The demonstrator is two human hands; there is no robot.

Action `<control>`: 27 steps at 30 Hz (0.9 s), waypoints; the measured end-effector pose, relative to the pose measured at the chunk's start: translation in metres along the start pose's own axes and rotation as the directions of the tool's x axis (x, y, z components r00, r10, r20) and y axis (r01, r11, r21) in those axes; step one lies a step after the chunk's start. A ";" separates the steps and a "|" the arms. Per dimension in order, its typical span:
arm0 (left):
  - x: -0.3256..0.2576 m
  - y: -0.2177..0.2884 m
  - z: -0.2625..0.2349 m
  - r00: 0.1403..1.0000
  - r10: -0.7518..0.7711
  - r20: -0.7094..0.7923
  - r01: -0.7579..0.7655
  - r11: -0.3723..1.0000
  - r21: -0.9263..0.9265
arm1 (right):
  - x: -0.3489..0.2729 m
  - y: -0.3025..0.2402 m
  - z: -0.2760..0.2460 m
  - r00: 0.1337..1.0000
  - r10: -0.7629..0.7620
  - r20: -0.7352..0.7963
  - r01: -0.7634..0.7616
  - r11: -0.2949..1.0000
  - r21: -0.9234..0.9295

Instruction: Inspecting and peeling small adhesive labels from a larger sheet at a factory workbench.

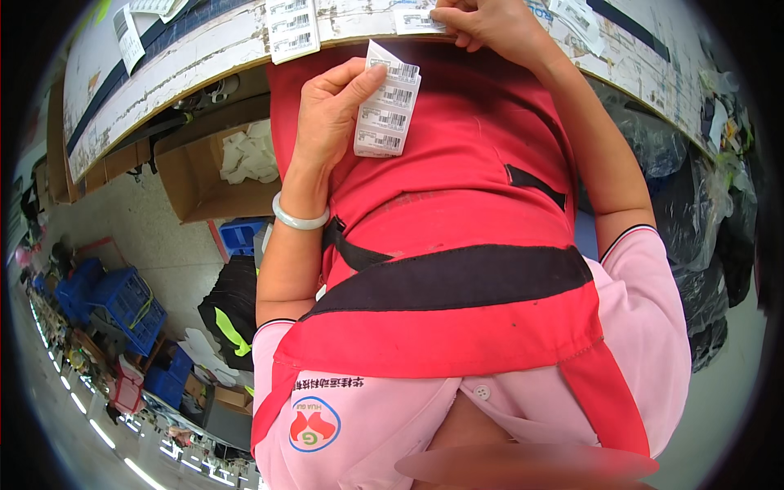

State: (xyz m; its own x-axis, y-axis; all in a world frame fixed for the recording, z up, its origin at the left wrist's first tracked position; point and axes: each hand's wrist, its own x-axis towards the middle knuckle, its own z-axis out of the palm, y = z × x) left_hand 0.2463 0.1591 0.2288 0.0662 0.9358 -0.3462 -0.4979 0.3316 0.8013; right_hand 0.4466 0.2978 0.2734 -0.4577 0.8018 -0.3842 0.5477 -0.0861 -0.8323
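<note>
My left hand (pixel 325 110) is closed on a folded strip of white barcode labels (pixel 385 114), thumb on top, held over the red apron at my lap. At the table's near edge, my right hand (pixel 490 26) pinches the right end of a white barcode label (pixel 418 21). That label lies at the edge of the worn white tabletop (pixel 359 20). Left of it, another strip of barcode labels (pixel 291 31) hangs slightly over the same edge.
More labels lie on the table at the far left (pixel 129 39) and right (pixel 576 21). Below the table stands an open cardboard box (pixel 192 175) with white scraps. Blue crates (pixel 129 309) are on the floor at left; clear plastic bags (pixel 694 216) bunch at right.
</note>
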 end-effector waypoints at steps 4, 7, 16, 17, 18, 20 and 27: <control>0.001 0.000 0.003 1.000 -0.026 -0.005 0.026 0.999 0.020 | -0.005 -0.002 -0.001 1.000 -0.013 -0.025 0.012 0.999 -0.040; -0.001 0.002 0.005 1.000 -0.020 -0.011 0.021 1.000 0.017 | -0.015 0.003 -0.007 0.999 -0.044 -0.031 0.046 0.996 0.071; -0.004 0.005 0.003 1.000 0.004 -0.030 -0.003 1.000 0.029 | -0.047 0.077 -0.118 0.840 -0.019 -0.542 0.058 0.997 0.054; -0.003 0.006 0.004 1.000 -0.002 -0.024 0.003 1.000 0.024 | -0.043 0.093 -0.126 0.814 0.006 -0.581 -0.035 0.999 -0.038; -0.002 0.005 0.003 1.000 0.006 -0.012 -0.005 1.000 0.031 | -0.041 0.106 -0.130 0.788 0.027 -0.616 -0.128 0.984 -0.120; 0.000 0.005 0.004 1.000 0.003 -0.017 -0.002 1.000 0.026 | -0.038 0.124 -0.132 0.757 -0.041 -0.652 -0.139 0.965 -0.222; 0.002 0.002 0.003 1.000 0.020 -0.016 -0.020 1.000 -0.009 | -0.054 0.076 -0.098 0.638 -0.157 -0.754 -0.244 0.888 -0.391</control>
State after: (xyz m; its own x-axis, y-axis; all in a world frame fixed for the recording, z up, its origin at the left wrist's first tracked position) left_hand 0.2478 0.1615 0.2312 0.0427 0.9403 -0.3378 -0.5069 0.3117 0.8037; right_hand 0.5817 0.3063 0.2701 0.1504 0.9708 0.1868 0.8713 -0.0409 -0.4891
